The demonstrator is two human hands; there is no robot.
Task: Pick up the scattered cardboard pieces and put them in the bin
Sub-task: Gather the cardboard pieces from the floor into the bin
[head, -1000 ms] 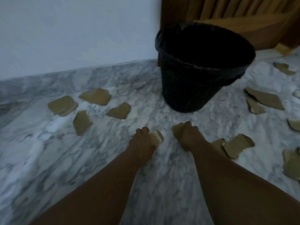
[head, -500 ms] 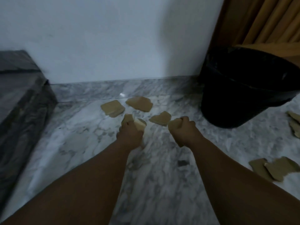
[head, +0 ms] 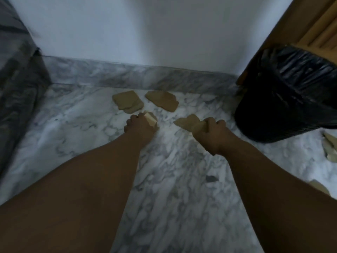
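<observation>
Both my hands are down near the marble floor. My left hand [head: 139, 126] grips a small pale cardboard piece [head: 150, 119]. My right hand [head: 212, 133] holds a brown cardboard piece [head: 199, 127] in its curled fingers. Just beyond it, another cardboard piece [head: 186, 121] lies on the floor. Two more pieces lie near the skirting: one [head: 126, 101] ahead of my left hand, one [head: 163, 100] further right. The black bin [head: 286, 94], lined with a black bag, stands at the right.
The white wall and marble skirting [head: 138, 77] close the far side. A dark marble block [head: 16, 73] rises at the left. Wooden slats [head: 317, 24] stand behind the bin. More cardboard scraps [head: 330, 146] lie at the right edge.
My view and both hands have shifted left, away from the bin and toward the pieces by the wall. Each hand still holds its cardboard piece.
</observation>
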